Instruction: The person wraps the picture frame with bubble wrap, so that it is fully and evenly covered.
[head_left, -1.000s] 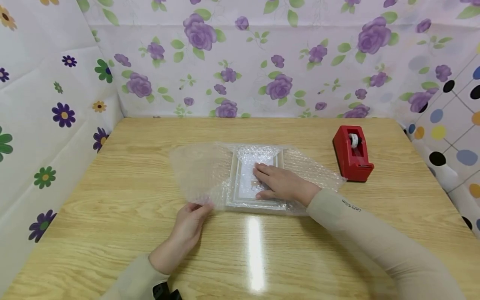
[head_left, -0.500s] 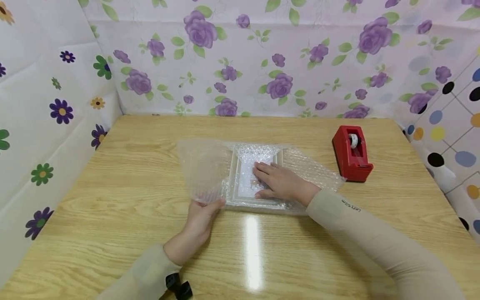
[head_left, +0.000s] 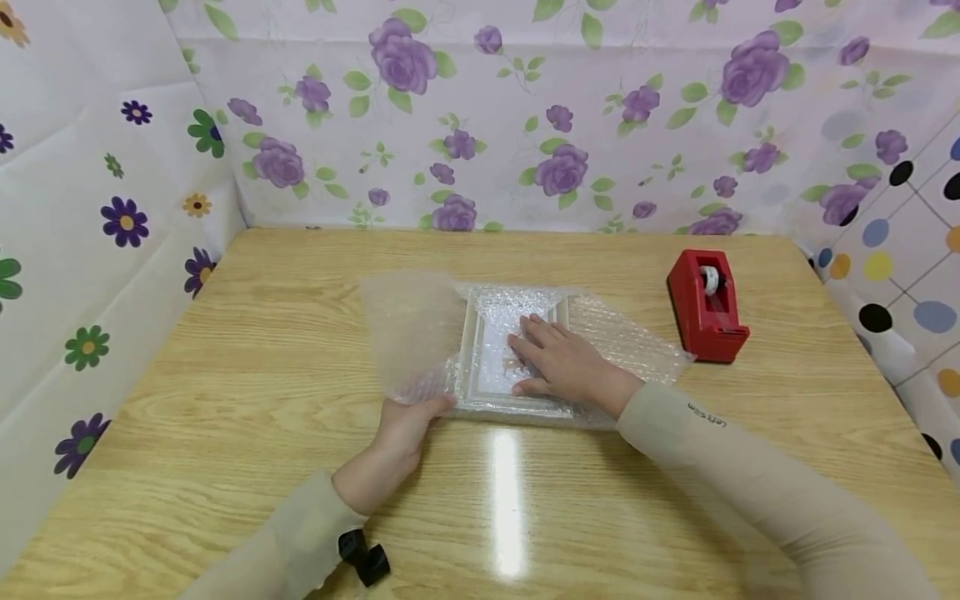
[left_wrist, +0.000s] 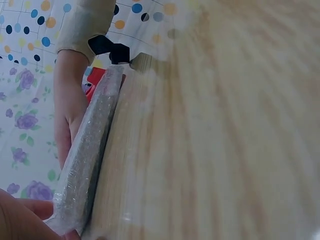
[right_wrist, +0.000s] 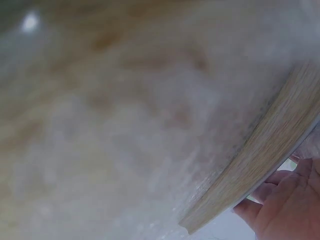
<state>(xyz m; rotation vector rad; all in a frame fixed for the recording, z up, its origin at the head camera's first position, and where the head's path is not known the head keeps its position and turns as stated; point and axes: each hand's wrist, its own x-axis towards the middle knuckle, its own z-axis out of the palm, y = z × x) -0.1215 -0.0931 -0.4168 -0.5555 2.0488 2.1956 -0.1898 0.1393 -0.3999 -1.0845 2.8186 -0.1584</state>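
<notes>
A pale picture frame (head_left: 470, 350) lies on the table under bubble wrap (head_left: 412, 333), which spreads out in flaps to its left and right. At the frame's lower left corner my left hand (head_left: 401, 433) pinches the edge of the wrap, its thumb on top and its other fingers mostly hidden. My right hand (head_left: 566, 362) rests on the wrapped front with fingers spread. In the left wrist view the wrapped side of the frame (left_wrist: 87, 155) runs up from the left fingers. The right wrist view shows the frame's bare-looking side edge (right_wrist: 260, 150) beside the right palm (right_wrist: 292, 205).
A red tape dispenser (head_left: 705, 308) stands to the right, close to the tip of the right flap. Flowered and dotted cloths (head_left: 562, 108) hang behind and beside the wooden table (head_left: 247, 400). A black strap piece (head_left: 363, 558) sits at the left wrist.
My left hand has moved right, to the frame's corner, and the left flap has drawn in and risen with it. The right hand stays on the frame, its fingers slightly more spread.
</notes>
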